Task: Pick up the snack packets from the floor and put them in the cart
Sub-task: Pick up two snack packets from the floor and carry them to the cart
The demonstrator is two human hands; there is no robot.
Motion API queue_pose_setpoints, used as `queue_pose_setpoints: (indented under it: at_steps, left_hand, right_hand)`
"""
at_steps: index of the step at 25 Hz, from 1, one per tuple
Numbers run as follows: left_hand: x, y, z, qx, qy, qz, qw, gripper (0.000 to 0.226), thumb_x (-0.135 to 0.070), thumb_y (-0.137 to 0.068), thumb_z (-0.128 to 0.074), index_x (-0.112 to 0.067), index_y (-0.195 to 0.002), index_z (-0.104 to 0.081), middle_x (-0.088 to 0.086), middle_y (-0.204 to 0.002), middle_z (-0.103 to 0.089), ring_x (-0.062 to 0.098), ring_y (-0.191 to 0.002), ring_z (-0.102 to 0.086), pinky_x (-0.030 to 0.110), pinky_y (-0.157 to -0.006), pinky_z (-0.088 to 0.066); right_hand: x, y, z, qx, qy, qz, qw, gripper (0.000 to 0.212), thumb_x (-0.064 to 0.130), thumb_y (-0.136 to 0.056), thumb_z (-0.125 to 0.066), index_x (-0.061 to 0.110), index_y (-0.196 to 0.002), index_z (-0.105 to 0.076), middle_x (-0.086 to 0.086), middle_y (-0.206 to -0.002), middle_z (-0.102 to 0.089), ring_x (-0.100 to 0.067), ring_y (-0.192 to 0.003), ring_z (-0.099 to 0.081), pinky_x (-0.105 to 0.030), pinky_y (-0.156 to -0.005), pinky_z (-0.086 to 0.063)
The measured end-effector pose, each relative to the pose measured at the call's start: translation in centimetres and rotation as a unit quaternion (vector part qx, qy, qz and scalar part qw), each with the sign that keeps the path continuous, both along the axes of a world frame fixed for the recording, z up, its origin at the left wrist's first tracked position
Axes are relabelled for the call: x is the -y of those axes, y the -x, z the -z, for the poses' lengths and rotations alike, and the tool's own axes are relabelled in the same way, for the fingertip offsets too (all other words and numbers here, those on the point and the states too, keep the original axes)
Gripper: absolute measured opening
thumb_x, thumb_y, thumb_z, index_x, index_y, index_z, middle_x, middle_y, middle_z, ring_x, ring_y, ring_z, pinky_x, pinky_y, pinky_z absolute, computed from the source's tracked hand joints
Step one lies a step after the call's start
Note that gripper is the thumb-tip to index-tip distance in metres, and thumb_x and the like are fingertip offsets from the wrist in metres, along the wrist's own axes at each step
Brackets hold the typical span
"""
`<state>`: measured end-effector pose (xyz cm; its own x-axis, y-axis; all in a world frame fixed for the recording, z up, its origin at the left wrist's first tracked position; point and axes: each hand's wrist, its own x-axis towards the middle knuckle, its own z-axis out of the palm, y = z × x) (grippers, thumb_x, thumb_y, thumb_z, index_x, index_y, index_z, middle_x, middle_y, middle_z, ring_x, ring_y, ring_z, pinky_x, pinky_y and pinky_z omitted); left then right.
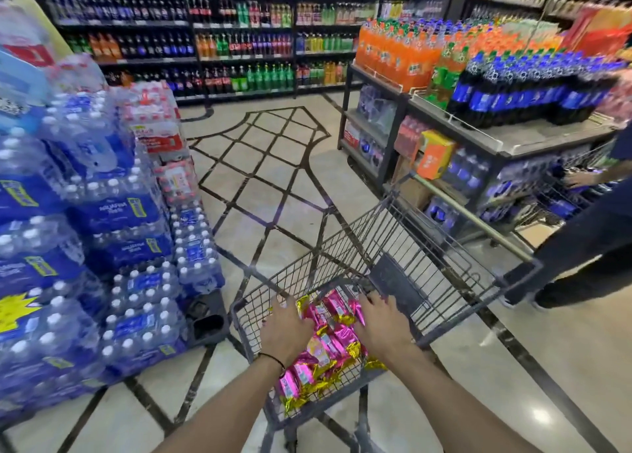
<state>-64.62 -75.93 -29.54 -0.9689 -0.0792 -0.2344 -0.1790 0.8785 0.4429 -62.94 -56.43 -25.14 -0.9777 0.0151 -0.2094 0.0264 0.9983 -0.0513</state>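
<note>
Both down inside the cart (441,247), per the head view: left hand (285,329) palm-down on the snack packets (330,341), fingers (278,307) loosely spread, tips perhaps touching the wire wall, though blur hides that. Right hand (378,322) flat on the same heap, fingers spread, pinching nothing. Pink-and-gold packets piled in the basket, under and between the palms. Wrapped water bottles (130,309) stacked at left, just beside the cart. Soda bottles (519,90) on a rack at right. Another person (588,244) standing near the cart's handle.
</note>
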Motion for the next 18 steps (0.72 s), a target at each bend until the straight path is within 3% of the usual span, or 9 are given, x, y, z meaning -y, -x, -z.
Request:
queue_pose_setpoints:
  at_steps: [8,13,18]
  left_hand:
    - [1.2,4.7,8.0,0.073,-0.007,-0.054,0.996,0.055,-0.046,-0.094,-0.056,-0.016,-0.137,-0.042,0.021,-0.152,-0.024,0.035,-0.105,-0.064,0.041,-0.081,-0.055]
    - [1.2,5.3,13.4,0.12,-0.012,-0.088,0.989,0.06,-0.046,-0.097,-0.052,-0.022,-0.148,-0.032,0.014,-0.157,-0.019,0.032,-0.113,-0.062,0.04,-0.083,-0.057]
    - [0.2,4.7,19.0,0.152,-0.048,-0.123,0.979,0.058,-0.047,-0.099,-0.049,-0.021,-0.148,-0.034,0.018,-0.158,-0.017,0.031,-0.102,-0.067,0.041,-0.083,-0.058]
  right_hand:
    - [1.0,9.3,6.8,0.052,-0.025,-0.065,0.996,0.06,0.036,-0.095,-0.054,0.018,-0.147,-0.032,-0.006,-0.151,-0.039,-0.034,-0.137,-0.034,-0.044,-0.098,-0.052]
    - [0.8,13.6,12.1,0.095,-0.035,-0.108,0.989,0.062,0.038,-0.093,-0.057,0.019,-0.146,-0.032,-0.007,-0.15,-0.038,-0.036,-0.137,-0.034,-0.047,-0.102,-0.049]
    - [-0.9,16.4,18.5,0.149,-0.054,-0.148,0.976,0.067,0.038,-0.093,-0.057,0.021,-0.149,-0.025,-0.007,-0.154,-0.032,-0.038,-0.14,-0.033,-0.046,-0.1,-0.051]
